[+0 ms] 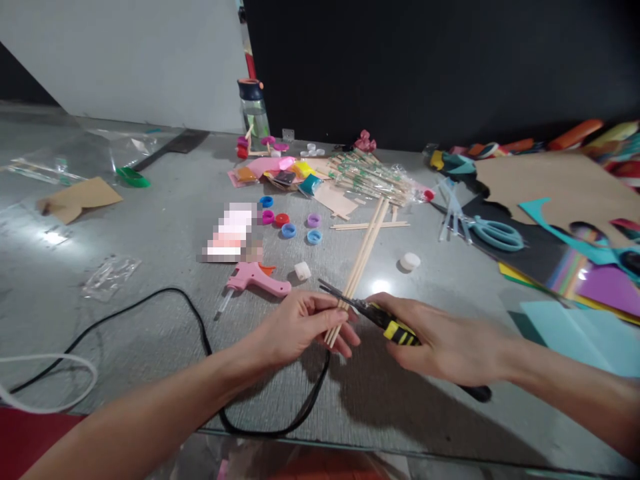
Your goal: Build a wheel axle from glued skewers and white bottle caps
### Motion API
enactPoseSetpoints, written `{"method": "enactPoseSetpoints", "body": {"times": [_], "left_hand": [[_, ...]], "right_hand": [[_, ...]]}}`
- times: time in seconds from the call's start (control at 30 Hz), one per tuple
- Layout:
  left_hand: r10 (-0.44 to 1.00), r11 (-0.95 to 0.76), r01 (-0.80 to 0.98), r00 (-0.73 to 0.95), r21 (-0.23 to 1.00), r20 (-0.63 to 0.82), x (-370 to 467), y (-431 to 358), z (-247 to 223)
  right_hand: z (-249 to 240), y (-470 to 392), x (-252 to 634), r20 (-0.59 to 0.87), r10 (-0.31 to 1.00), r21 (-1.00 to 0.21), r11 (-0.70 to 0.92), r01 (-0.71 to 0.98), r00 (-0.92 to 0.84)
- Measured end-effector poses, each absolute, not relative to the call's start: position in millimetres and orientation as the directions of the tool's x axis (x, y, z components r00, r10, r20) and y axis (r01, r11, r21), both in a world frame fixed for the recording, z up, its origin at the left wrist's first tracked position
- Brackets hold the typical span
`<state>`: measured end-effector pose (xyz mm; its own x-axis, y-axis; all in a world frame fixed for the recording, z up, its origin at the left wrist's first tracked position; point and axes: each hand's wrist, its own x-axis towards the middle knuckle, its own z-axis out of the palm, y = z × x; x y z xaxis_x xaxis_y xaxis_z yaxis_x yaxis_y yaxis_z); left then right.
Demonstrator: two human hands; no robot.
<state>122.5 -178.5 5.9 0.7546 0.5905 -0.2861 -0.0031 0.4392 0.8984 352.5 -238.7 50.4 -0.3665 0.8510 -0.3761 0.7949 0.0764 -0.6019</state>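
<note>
My left hand (305,327) is closed around the lower ends of several thin wooden sticks (363,257), thumb pressed on top. The sticks slant up and away toward the middle of the table. My right hand (430,333) grips long-nose pliers (395,327) with black and yellow handles. Their jaws are spread and lie across the sticks, just above my left thumb. A pink glue gun (257,279) lies left of the sticks, near a small white cap (302,271). Another white cap (410,261) sits beyond my right hand.
Coloured bottle caps (289,231) lie mid-table. Wrapped sticks (367,175) and a water bottle (253,110) are behind. Blue scissors (500,233), glue sticks (455,212) and coloured sheets (585,333) are at right. A black cable (200,327) loops along the front.
</note>
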Motion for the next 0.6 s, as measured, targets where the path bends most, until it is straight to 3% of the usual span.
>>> {"method": "enactPoseSetpoints", "body": {"times": [0.37,0.6], "left_hand": [[0.558,0.471,0.009,0.771,0.882,-0.306,122.3,-181.0,1.9],[0.532,0.447,0.03,0.795,0.894,-0.293,124.6,-186.5,8.7]], "right_hand": [[49.6,-242.9,347.6,-0.404,0.834,-0.501,0.142,0.854,-0.375],[50.5,-245.0,342.7,-0.307,0.863,-0.58,0.164,0.798,-0.402]]}}
